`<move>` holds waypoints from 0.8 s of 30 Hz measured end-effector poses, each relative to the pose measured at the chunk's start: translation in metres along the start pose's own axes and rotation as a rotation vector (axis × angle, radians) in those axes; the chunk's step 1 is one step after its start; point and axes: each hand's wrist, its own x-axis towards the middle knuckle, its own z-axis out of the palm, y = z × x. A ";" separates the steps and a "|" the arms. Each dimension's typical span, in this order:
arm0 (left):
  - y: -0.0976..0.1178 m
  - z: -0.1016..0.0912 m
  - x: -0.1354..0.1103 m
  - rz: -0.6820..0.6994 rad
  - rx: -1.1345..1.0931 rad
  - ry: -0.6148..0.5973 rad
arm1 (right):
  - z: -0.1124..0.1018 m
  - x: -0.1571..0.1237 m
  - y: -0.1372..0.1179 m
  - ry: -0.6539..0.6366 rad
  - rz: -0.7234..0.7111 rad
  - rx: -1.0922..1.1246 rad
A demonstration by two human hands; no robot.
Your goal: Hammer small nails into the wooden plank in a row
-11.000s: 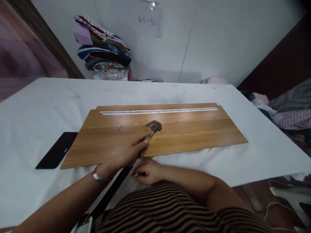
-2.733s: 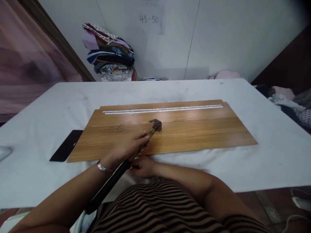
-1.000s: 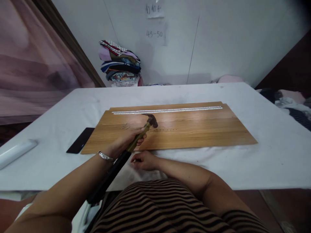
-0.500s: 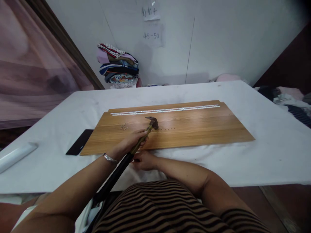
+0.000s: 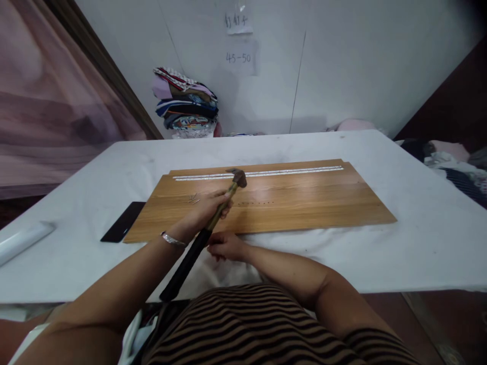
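In my left hand (image 5: 207, 209) is a claw hammer (image 5: 239, 178), gripped around the wooden part of its handle just below the head. The head is raised over the wooden board (image 5: 323, 195), and the black grip slants down toward my body. Loosely bent, my right hand (image 5: 228, 247) rests at the board's front edge, beside the handle, with nothing visible in its fingers. A row of several small dark nail heads (image 5: 263, 203) runs along the board right of my left hand. Several loose nails (image 5: 194, 198) lie left of that hand.
Two pale strips (image 5: 297, 171) lie along the board's far side. A black flat tablet-like object (image 5: 122, 222) sits at its left edge, and a white roll (image 5: 26, 242) lies farther left on the white-covered table (image 5: 429, 243). Folded clothes (image 5: 186, 101) are stacked by the wall.
The hammer has lifted with my left hand, its head moving up and away from the row of nail heads. My right hand has shifted slightly.
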 end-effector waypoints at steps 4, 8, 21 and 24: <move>0.027 0.009 0.013 0.195 -0.093 0.088 | -0.004 -0.003 -0.020 0.078 -0.095 0.265; 0.049 0.021 0.028 0.259 -0.286 0.147 | -0.020 -0.009 -0.050 0.162 -0.162 0.529; 0.033 0.053 0.044 0.389 0.022 -0.090 | -0.110 -0.050 -0.130 0.244 -0.335 0.114; 0.031 0.051 0.043 0.353 0.126 -0.105 | -0.119 -0.057 -0.135 0.275 -0.298 0.122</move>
